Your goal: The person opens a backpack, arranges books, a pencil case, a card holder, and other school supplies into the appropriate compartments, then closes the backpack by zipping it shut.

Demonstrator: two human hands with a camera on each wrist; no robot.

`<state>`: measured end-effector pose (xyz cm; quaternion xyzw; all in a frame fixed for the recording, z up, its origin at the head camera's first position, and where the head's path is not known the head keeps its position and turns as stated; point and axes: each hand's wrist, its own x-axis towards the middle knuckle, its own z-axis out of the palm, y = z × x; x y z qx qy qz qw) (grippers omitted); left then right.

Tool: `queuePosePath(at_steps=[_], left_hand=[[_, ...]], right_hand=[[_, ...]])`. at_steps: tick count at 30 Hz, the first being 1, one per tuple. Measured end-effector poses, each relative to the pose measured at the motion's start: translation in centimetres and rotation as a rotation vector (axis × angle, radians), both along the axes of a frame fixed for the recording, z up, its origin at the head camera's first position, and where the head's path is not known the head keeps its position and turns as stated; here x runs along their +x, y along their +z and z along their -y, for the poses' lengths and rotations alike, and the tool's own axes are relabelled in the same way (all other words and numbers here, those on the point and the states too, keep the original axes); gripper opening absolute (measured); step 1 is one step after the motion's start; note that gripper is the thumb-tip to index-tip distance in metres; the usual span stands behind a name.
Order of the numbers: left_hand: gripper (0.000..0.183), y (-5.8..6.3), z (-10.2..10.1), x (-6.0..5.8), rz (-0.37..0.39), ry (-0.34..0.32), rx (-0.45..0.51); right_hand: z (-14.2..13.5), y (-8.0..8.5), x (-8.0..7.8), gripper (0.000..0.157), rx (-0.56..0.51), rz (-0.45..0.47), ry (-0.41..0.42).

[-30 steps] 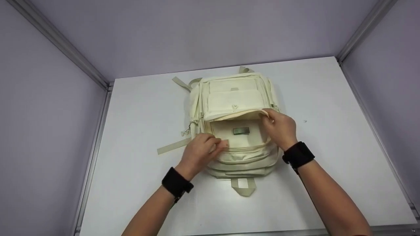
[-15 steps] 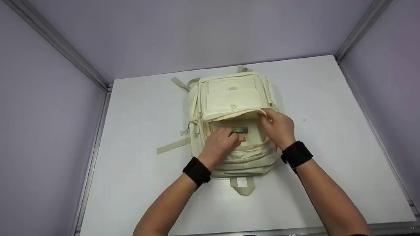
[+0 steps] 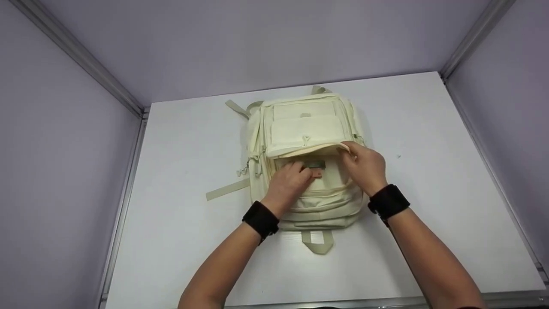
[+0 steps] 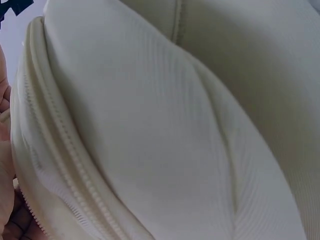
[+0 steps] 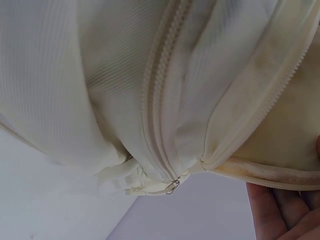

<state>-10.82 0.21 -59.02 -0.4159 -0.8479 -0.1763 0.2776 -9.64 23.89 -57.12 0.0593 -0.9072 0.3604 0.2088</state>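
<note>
A cream backpack (image 3: 306,128) lies on the white table with its front pocket unzipped and gaping. My right hand (image 3: 364,165) pinches the zippered edge of the pocket flap (image 5: 280,175) and holds it up. Inside the opening, my left hand (image 3: 289,182) grips a small flat orange-pink piece (image 3: 316,172), mostly covered by the fingers; its kind cannot be made out. Just beyond that piece lies a small dark green rectangular piece (image 3: 316,164) on the pocket's lining. In the left wrist view, fabric and a zipper (image 4: 65,135) fill most of the picture.
A webbing strap (image 3: 227,189) sticks out on the left of the backpack, and a carry loop (image 3: 317,246) points toward the near edge. The table (image 3: 429,236) stands between purple-grey walls with metal rails. A tiny scrap (image 3: 398,156) lies to the right.
My left hand has moved right and farther into the pocket, bringing the orange-pink piece next to the green one. My right hand keeps the flap raised in the same place.
</note>
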Motion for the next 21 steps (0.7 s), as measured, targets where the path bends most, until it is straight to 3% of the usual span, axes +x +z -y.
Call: queuePosePath(at_steps=[4,7,10,12,14,16,18,21], left_hand=[[0.012,0.7,0.3,0.4,0.018,-0.019,0.0],[0.005,1.6,0.7,0.8,-0.046,-0.056,0.017],[0.018,2.7,1.3,1.1,-0.169,-0.065,0.042],[0.031,3.3,1.8,1.2,-0.205,-0.05,0.051],[0.041,3.7,2.2,1.1,-0.19,-0.029,0.051],[0.045,3.7,2.5,1.1,-0.124,-0.013,0.023],[0.044,3.4,2.6,1.1,-0.054,-0.007,-0.018],[0.037,2.7,3.0,1.4,-0.018,-0.012,-0.068]], right_hand=[[-0.1,0.0,0.0,0.019,0.01,-0.007,0.013],[-0.2,0.0,0.4,0.023,0.035,-0.006,0.039],[-0.3,-0.2,1.0,0.033,0.065,-0.011,0.077],[-0.4,-0.4,1.4,0.039,0.08,-0.024,0.1],[-0.4,-0.7,1.8,0.041,0.089,-0.05,0.116],[-0.4,-1.0,2.1,0.043,0.096,-0.077,0.127],[-0.3,-1.3,2.4,0.043,0.095,-0.099,0.13],[-0.2,-1.7,2.8,0.044,0.101,-0.113,0.139]])
